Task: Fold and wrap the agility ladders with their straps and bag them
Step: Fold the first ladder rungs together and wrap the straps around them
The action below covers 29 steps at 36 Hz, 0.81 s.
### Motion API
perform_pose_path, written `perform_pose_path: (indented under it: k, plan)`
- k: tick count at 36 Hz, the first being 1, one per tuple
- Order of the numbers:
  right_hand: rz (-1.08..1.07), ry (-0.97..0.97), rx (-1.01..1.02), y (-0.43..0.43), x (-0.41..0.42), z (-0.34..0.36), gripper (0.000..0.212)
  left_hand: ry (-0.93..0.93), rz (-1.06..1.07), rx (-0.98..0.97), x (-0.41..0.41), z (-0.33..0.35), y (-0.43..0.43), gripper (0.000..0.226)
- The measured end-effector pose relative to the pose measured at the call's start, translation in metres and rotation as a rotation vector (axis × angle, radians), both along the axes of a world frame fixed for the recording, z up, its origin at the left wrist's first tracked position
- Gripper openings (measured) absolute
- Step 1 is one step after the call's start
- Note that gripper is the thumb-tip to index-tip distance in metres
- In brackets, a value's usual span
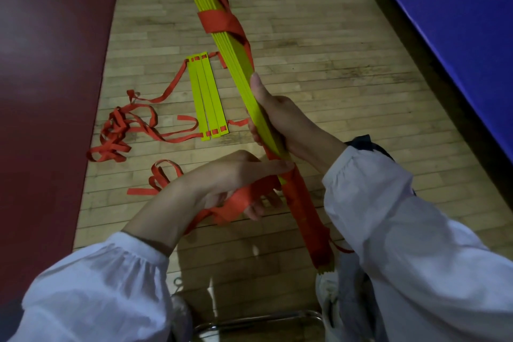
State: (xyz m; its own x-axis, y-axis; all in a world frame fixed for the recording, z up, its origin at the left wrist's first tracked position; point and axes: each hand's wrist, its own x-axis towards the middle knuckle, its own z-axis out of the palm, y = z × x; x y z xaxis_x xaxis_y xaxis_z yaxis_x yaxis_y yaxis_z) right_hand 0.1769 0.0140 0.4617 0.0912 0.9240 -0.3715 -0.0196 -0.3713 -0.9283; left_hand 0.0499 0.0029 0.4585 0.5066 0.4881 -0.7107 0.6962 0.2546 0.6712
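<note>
Head view: the right hand (280, 119) grips the ladder bundle (236, 50), a stack of yellow rungs, at about mid-length. Its fingers are curled round the far side, and the thumb lies straight along the near edge, pointing up the stack. The bundle runs diagonally from the top centre of the frame down toward the lower right, above the wooden floor (319, 69). Its lower end is near a white shoe (327, 289). Red windings (219, 19) cross the bundle at two places above the right hand, and a longer wrapped section (305, 216) covers it below that hand. The left hand (236, 175) sits just below and left of the right hand. Its index finger is extended and touches the bundle at the upper edge of the wrapped section. The remaining fingers are curled round the red strap (238, 200), which trails back past the left wrist. On the floor, left of the bundle and apart from both hands, lies a second ladder (206, 97): three yellow rungs side by side. Its loose straps (119, 130) lie tangled further left, at the edge of a dark red mat (50, 91). A blue mat (458, 22) borders the floor at right. Both forearms wear white sleeves (402, 230).
</note>
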Motion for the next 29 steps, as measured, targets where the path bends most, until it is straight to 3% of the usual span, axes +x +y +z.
perform_pose_path:
  k: [5, 8, 17, 25, 29]
  plan:
    - [-0.064, -0.062, 0.06, 0.0, -0.001, -0.002, 0.064, -0.049, 0.016, 0.027, 0.004, 0.004, -0.002, 0.055]
    - [-0.092, -0.11, 0.094, -0.001, -0.005, -0.004, 0.064, -0.144, 0.047, -0.026, 0.003, 0.009, -0.007, 0.046]
    - [-0.054, -0.132, 0.051, -0.004, -0.003, -0.002, 0.06, -0.236, 0.058, 0.105, 0.002, -0.001, -0.017, 0.03]
    - [0.196, 0.021, -0.086, -0.006, 0.037, 0.002, 0.058, -0.449, 0.116, 0.029, -0.004, 0.002, -0.018, 0.022]
    - [0.493, 0.138, -0.221, -0.024, 0.05, -0.008, 0.074, -0.524, 0.156, 0.064, -0.01, 0.009, -0.012, 0.028]
